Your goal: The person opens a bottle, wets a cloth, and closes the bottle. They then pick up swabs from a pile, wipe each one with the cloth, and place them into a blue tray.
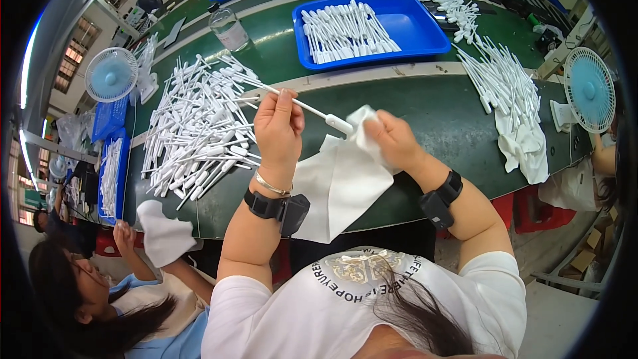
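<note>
My left hand point(278, 129) pinches the thin shaft of a white plastic stick point(339, 123) with a thick, rounded end. It is held aslant above the green tabletop, thick end toward the right. A white cloth point(342, 189) is gripped by my right hand point(397, 138), slightly blurred, and bunched against that thick end. The rest of the cloth hangs toward the table's near edge. Close by on the left, a big loose pile of similar white sticks point(196, 136) covers the table.
Beyond my hands stands a blue tray point(415, 30) partly filled with lined-up sticks. More sticks point(502, 80) and a white cloth point(522, 146) lie at right. A clear bottle point(229, 30) stands behind the pile. Fans flank the table; a co-worker's hand point(124, 238) is at lower left.
</note>
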Motion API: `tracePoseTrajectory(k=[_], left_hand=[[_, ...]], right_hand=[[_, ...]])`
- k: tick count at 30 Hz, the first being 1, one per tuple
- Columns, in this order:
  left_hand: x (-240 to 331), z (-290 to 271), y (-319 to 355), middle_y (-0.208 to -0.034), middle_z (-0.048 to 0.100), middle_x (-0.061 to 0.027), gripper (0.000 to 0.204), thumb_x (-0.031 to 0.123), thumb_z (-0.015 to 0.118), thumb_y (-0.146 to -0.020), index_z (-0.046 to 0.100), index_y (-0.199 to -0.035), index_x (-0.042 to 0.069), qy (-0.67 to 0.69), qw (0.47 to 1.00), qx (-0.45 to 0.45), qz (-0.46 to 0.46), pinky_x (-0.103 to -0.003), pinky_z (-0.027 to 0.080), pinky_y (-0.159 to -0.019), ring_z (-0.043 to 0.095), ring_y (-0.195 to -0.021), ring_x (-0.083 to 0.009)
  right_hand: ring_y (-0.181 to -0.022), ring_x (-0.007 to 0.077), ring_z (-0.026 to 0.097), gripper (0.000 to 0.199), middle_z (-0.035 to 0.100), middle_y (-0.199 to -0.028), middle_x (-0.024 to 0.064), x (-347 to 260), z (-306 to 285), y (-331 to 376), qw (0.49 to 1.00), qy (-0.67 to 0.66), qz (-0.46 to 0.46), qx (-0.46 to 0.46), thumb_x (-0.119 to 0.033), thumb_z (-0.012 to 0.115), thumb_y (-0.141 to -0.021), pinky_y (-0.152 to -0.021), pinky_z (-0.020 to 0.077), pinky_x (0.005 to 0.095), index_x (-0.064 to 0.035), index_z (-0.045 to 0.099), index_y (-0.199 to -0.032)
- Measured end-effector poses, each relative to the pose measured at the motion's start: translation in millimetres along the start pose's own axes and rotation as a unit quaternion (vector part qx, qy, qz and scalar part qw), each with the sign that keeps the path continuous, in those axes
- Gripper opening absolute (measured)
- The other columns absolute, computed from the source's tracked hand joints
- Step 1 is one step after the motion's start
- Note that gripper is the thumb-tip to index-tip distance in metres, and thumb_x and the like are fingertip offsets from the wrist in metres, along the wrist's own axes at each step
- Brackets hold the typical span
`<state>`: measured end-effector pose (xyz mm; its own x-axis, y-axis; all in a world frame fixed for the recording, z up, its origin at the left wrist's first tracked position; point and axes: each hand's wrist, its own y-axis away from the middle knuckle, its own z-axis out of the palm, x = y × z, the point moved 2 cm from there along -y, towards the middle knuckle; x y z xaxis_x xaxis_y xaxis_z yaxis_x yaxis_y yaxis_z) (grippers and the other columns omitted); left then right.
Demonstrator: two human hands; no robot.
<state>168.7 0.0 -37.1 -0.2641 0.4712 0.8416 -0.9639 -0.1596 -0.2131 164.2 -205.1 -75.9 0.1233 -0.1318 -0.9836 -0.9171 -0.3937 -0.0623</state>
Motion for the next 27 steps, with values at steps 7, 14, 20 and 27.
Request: tracePoseTrajectory(k=[7, 14, 20, 27], left_hand=[[-14, 24, 23, -0.067, 0.053, -0.0023, 0.016, 0.016, 0.048, -0.091, 0.054, -0.091, 0.001, -0.204, 0.973, -0.096, 0.041, -0.020, 0.040, -0.049, 0.050, -0.054, -0.0083], [-7, 16, 14, -0.073, 0.053, -0.0038, 0.014, 0.012, 0.045, -0.092, 0.052, -0.097, 0.000, -0.015, 0.992, -0.127, 0.005, -0.021, 0.044, -0.057, 0.053, -0.063, -0.0093], [-10, 20, 22, -0.076, 0.055, -0.0046, 0.011, 0.007, 0.046, -0.090, 0.052, -0.097, 0.001, -0.164, 0.972, -0.135, 0.100, -0.022, 0.045, -0.060, 0.054, -0.065, -0.0114], [-11, 36, 16, -0.074, 0.054, -0.0056, 0.008, 0.008, 0.051, -0.088, 0.054, -0.089, 0.001, -0.385, 0.864, -0.231, 0.229, -0.025, 0.044, -0.056, 0.051, -0.061, -0.0124]], right_hand=[[-0.074, 0.0076, 0.050, 0.026, 0.056, -0.079, 0.0011, -9, 12, -1, 0.997, -0.005, -0.067, -0.024, -0.027, 0.048, -0.090, -0.065, 0.0422, 0.0235, -0.0024, 0.056, -0.093], [-0.073, 0.0066, 0.049, 0.028, 0.056, -0.081, 0.0006, -9, -1, 2, 0.983, -0.133, 0.028, -0.121, -0.028, 0.048, -0.091, -0.065, 0.0422, 0.0222, -0.0016, 0.056, -0.092], [-0.071, 0.0066, 0.050, 0.032, 0.056, -0.078, 0.0004, -2, 1, -2, 0.978, -0.169, 0.077, -0.095, -0.031, 0.048, -0.090, -0.065, 0.0424, 0.0216, -0.0003, 0.057, -0.089], [-0.067, 0.0073, 0.047, 0.034, 0.054, -0.073, 0.0007, 5, 2, -7, 0.994, -0.079, 0.079, 0.004, -0.031, 0.046, -0.091, -0.062, 0.0410, 0.0234, -0.0004, 0.057, -0.083]])
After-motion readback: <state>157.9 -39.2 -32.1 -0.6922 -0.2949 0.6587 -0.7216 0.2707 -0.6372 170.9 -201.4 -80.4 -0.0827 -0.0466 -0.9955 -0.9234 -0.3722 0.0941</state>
